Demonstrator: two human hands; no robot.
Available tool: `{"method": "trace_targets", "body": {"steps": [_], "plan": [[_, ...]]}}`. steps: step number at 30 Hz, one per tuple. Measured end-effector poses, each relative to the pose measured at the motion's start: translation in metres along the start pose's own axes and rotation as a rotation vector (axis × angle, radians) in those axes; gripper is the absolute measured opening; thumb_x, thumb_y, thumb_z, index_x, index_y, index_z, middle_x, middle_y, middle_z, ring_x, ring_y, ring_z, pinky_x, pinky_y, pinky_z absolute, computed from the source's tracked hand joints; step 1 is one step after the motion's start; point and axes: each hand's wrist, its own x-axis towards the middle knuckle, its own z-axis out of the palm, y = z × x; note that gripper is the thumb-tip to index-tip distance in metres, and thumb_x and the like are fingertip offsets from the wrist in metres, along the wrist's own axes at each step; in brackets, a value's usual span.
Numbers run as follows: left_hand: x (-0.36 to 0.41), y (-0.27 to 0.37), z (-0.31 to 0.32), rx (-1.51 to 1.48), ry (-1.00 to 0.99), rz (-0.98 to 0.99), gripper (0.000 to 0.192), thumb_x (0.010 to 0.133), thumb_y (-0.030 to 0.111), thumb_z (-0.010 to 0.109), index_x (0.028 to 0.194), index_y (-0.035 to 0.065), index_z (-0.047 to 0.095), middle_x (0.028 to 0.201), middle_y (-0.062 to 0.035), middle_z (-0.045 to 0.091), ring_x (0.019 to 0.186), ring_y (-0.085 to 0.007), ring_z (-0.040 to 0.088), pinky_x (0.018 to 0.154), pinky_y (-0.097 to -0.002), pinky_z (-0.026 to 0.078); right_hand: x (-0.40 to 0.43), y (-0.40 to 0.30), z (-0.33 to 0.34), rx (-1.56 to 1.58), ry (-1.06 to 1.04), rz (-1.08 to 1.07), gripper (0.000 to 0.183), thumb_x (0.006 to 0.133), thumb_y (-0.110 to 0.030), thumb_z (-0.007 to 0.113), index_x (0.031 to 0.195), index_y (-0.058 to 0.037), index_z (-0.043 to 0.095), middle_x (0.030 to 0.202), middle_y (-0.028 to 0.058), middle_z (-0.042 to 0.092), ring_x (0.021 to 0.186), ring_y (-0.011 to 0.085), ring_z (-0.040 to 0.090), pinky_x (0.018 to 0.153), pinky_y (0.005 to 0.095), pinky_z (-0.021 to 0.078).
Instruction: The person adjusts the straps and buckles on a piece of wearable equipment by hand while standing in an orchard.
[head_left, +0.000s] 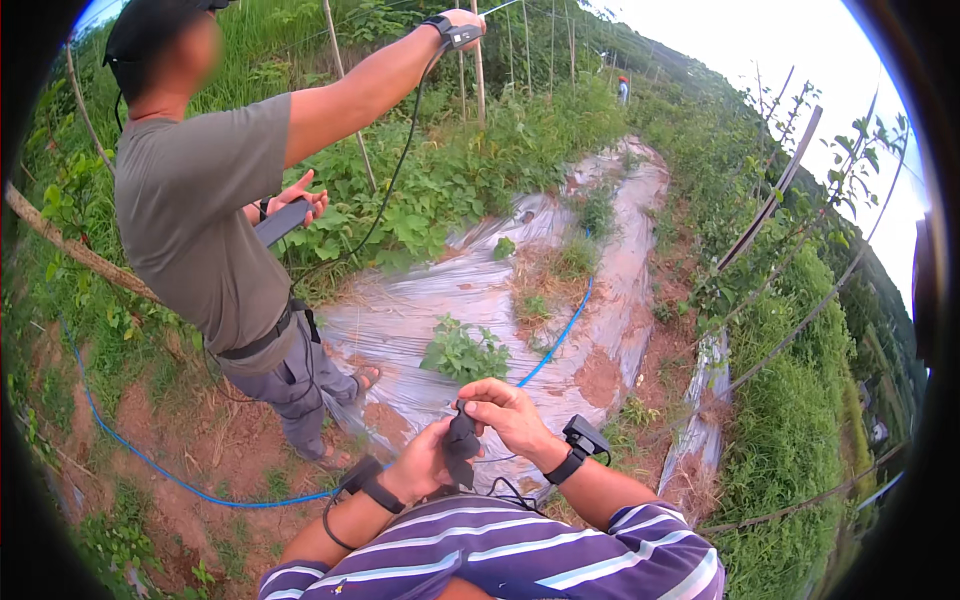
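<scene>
Close in front of my striped shirt, both my hands meet at a small, limp black item (460, 442), which looks like cloth or soft plastic. My left hand (424, 463) grips its lower part from the side. Thumb and fingers of my right hand (504, 414) pinch its top end. What exactly the item is cannot be made out. A black strap with a box-shaped device (585, 436) is on my right wrist, and a similar strap (382, 495) is on my left. Dark cables (517, 491) hang near my waist.
A person (202, 210) stands at the left, one arm raised towards a pole, a dark flat device (285, 221) in the other hand. Silvery plastic mulch film (405, 307) covers the ground ahead. A blue hose (559, 341) crosses it. Wooden stakes (772, 187) and wires rise at the right.
</scene>
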Motion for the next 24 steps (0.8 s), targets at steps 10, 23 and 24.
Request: {"method": "trace_targets", "body": {"steps": [10,23,24], "plan": [[0.004,0.000,-0.002,-0.018,-0.199,-0.025,0.040,0.097,0.037,0.057,0.122,0.0061,0.054,0.092,-0.0012,0.060,0.058,-0.0049,0.045,0.048,-0.0179,0.033,-0.011,-0.014,-0.002,0.025,-0.072,-0.031,0.022,0.095,-0.007,0.063,0.116,-0.0029,0.063,0.108,0.0087,0.070,0.082,0.0103,0.064,0.068,0.0239,0.0520],[0.002,0.029,0.001,0.063,0.019,0.279,0.037,0.102,0.042,0.051,0.110,0.0085,0.063,0.088,-0.0025,0.064,0.051,-0.0046,0.043,0.043,-0.0185,0.031,0.003,-0.017,-0.001,-0.072,0.132,-0.087,0.021,0.096,-0.012,0.060,0.114,-0.0008,0.063,0.102,0.0091,0.069,0.063,0.0092,0.058,0.057,0.0250,0.0484],[0.007,0.034,0.010,0.038,0.045,0.301,0.037,0.102,0.042,0.049,0.111,0.0089,0.063,0.089,-0.0031,0.064,0.049,-0.0050,0.042,0.041,-0.0186,0.031,0.003,-0.028,-0.001,-0.112,0.139,-0.100,0.021,0.096,-0.013,0.061,0.113,-0.0008,0.063,0.100,0.0078,0.070,0.062,0.0080,0.057,0.057,0.0242,0.0477]]}}
